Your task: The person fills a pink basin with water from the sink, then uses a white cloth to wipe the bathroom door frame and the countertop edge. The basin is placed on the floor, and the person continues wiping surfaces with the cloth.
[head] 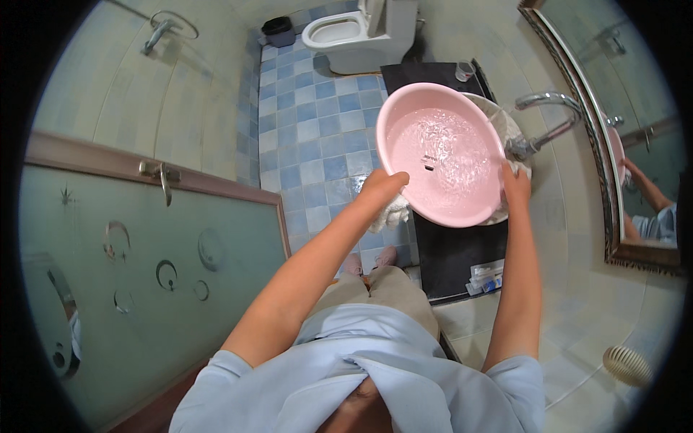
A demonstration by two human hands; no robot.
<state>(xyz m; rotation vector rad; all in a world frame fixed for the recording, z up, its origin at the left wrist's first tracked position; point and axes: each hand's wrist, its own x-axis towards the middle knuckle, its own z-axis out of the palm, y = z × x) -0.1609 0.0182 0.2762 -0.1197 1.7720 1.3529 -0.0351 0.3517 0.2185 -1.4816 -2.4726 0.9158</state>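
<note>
Both hands hold a pink plastic basin (403, 127) with rippling water in it. The basin is over the washbasin (514, 130), hiding most of that bowl. My left hand (381, 192) grips the near left rim, thumb on top. A white cloth (394, 214) hangs beneath that hand. My right hand (516, 187) holds the right rim, close to the chrome faucet (547, 130). White cloth also shows by its fingers. Whether the two white parts belong to one cloth is hidden by the basin.
A black countertop (455, 254) carries small packets (484, 277) at its near end and a clear cup (464, 71) at its far end. A framed mirror (639, 135) hangs on the right wall. Left is a frosted glass door (157, 260); beyond stand a toilet (363, 48) and trash bin (279, 32).
</note>
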